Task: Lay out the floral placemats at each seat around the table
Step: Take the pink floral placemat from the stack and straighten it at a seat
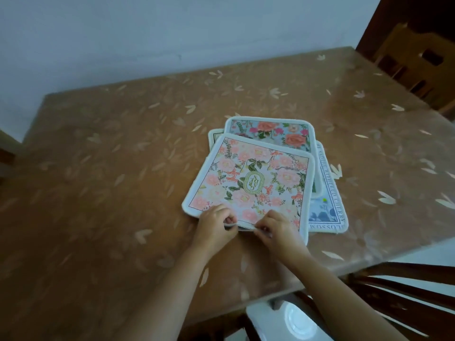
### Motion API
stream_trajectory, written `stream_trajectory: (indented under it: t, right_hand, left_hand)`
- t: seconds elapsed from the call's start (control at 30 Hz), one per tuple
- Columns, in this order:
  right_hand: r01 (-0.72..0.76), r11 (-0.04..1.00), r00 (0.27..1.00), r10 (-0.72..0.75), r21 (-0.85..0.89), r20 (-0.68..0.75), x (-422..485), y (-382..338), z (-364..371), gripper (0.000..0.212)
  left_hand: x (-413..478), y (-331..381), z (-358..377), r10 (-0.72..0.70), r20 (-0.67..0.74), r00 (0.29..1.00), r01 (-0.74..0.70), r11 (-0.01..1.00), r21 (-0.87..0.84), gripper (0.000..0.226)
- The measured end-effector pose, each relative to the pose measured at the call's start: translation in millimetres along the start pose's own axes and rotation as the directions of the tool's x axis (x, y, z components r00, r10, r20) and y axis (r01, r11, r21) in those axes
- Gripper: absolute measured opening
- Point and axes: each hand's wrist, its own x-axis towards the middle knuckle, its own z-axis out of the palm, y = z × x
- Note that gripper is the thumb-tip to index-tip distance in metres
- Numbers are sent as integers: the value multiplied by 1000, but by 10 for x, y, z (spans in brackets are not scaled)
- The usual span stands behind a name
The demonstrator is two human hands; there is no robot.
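Four floral placemats lie stacked askew on the table [123, 156]; the pink top placemat [251, 185] hides most of the other three. Left hand [216, 223] and right hand [277, 230] fingers pinch its near edge.

Four floral placemats [248, 183] lie in a loose, fanned stack, the pink-flowered white-edged one on top.

Left hand [213, 223] and right hand [275, 227] side by side; fingers [230, 219] curled, pinching; forearms extended.
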Motion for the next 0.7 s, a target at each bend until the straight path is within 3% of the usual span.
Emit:
stream_trajectory:
  t: [0.7]
  right_hand:
    - [279,960,917,-258,-25,305,-218,-1877,1504,15]
  left_hand:
    - [-1763,-1530,-1334,-271,-100,957,269,962,-37,15]
